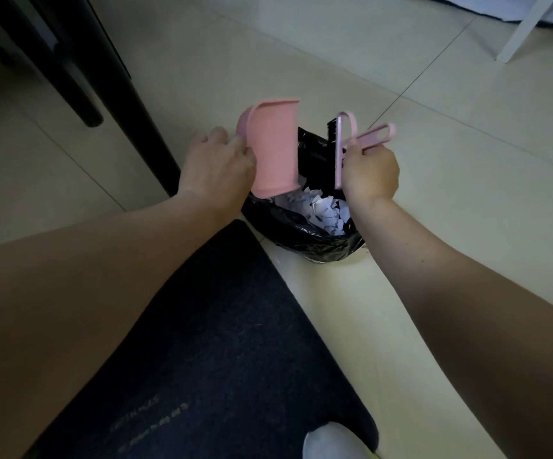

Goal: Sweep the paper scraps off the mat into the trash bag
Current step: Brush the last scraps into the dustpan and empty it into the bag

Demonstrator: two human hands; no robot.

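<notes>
1. Pink plastic dustpan (273, 150) is in my left hand (217, 167): fingers curled round its near edge, pan tipped steeply w/ its lower lip pointing down at the bag mouth.
2. My right hand (369, 172) grips the pink brush (339, 150) by its looped handle; fingers wrapped tight, loop end sticking out up and to the right of my knuckles. Brush body stands nearly upright just left of that hand, dark bristles facing the dustpan.
3. Black trash bag (314, 240) sits on the floor right below and between both hands, mouth open. Far edge of the bag rises up behind the brush.
4. Paper scraps (318, 208), white w/ some print, are piled inside the bag, directly under the gap between pan and brush. Can't tell if any are inside the pan, its inner side faces away from me.
5. Dark mat (222, 342) lies nearer to me than the bag, under my left forearm; its far corner is just beside the bag. The visible mat surface shows faint lettering.
6. Pale tile floor (434, 160) all round. Black furniture legs (79, 84) stand well to the left of my left hand; a white leg (526, 31) far beyond my right.
7. White shoe toe (331, 442) at the mat's near corner.
</notes>
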